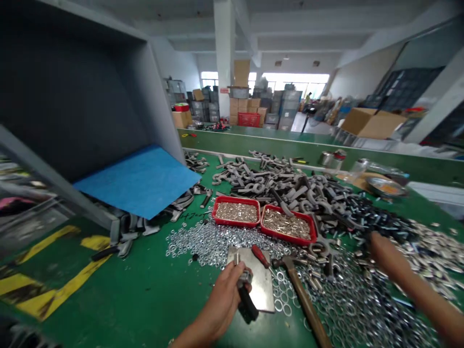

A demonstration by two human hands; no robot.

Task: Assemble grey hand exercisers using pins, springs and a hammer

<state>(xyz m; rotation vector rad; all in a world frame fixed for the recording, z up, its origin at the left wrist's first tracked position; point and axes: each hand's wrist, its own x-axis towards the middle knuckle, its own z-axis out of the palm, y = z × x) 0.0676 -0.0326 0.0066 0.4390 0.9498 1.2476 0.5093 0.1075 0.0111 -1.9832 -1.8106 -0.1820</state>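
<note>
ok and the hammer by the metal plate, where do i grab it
Take the wooden handle of the steel-headed hammer low down, coming from above on the near side with your right hand: the shaft slants toward you over the loose steel washers, while the head lies up beside the flat steel plate.

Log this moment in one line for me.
left hand: holds black-handled tool | right hand: above metal washers | nearby: wooden-handled hammer

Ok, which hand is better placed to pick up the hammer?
Probably the right hand: it looks empty, above the washers to the right of the hammer. The left hand, though close, is closed around a black-handled tool.
</note>
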